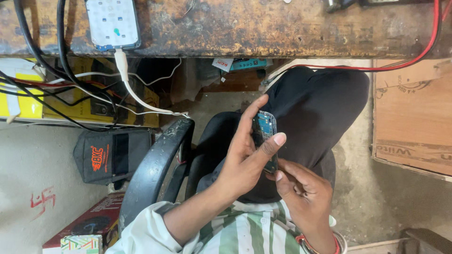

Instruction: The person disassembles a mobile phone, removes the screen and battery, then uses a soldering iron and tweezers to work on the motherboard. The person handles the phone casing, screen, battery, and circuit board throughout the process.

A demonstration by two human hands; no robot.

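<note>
Soft, even daylight, deep shadow under the workbench (263,33), sharp focus throughout, slight stretching at the edges.

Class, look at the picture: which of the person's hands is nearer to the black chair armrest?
Left. The left hand grips the small circuit board nearer the armrest; the right hand is on the far side.

The workbench (263,28) runs along the upper part of the view; its wooden top is dark, scorched and heavily worn. Near the left end, at the front edge, lies a white device (113,21) with a blue lower rim; a white cable (123,70) leaves it and hangs over that edge. Black cables (23,33) cross the left end. A red wire (435,28) crosses the right end and drops over the front edge.
</note>
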